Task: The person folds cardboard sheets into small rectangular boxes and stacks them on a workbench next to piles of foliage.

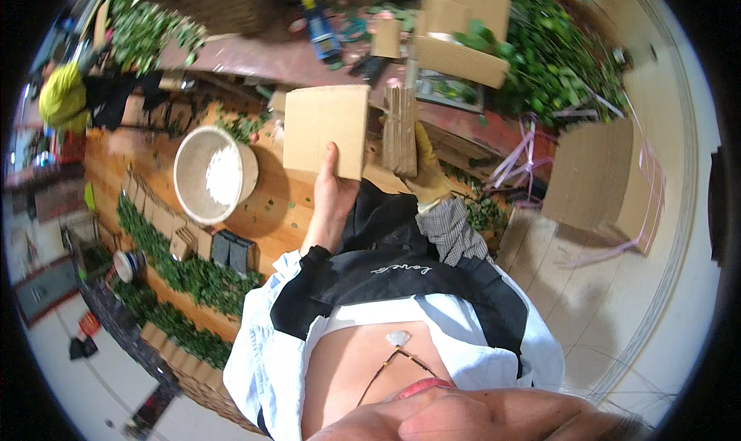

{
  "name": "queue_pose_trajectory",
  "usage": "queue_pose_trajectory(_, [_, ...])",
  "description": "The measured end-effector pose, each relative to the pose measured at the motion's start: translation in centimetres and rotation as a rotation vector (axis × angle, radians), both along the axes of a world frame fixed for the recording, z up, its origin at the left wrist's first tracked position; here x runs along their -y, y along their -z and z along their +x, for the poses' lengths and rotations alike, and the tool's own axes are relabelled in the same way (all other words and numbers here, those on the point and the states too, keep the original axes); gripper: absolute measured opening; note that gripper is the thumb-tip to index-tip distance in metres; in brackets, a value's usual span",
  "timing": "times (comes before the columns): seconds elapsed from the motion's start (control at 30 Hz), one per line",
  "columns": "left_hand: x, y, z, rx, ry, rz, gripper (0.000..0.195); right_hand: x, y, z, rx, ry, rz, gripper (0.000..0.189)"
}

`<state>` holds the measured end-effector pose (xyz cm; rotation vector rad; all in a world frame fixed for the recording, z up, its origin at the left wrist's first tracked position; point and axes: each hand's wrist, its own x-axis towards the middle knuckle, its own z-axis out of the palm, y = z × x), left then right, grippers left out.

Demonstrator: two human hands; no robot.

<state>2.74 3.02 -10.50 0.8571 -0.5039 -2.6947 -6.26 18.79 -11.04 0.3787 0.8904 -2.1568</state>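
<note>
My left hand [336, 192] is bare and grips a square cardboard piece [325, 129], its thumb flat on the upper face. Whether more sheets lie under that piece, I cannot tell. A yellow work glove covers my right hand [429, 171], which is closed around a bundle of layered cardboard [400, 131] seen edge-on. A small gap separates the two cardboard loads. Most of the right hand's fingers are hidden behind the bundle. On the worktable [255, 58] beyond my hands sit a cardboard packet [386, 38] and an open corrugated cardboard sheet [460, 32].
A pale bucket [246, 177] with white content stands on the wooden floor at left. Leafy stems [538, 47] crowd the table's right end, near a cardboard box [587, 174] and pink straps [524, 157]. Leafy bundles [191, 273] line the left floor. Another person [63, 96] is at far left.
</note>
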Motion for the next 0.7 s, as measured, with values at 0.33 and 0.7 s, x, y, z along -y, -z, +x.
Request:
queue_pose_trajectory(0.33, [17.2,2.9,3.9,0.18,-0.404,-0.449,0.043,22.4,1.4,1.7,-0.633,-0.424,0.214,0.064])
queue_pose_trajectory(0.7, [22.0,3.8,-1.5,0.295,-0.312,-0.403,0.066,29.5,3.8,-5.9,-0.278,-0.665,-0.156,0.065])
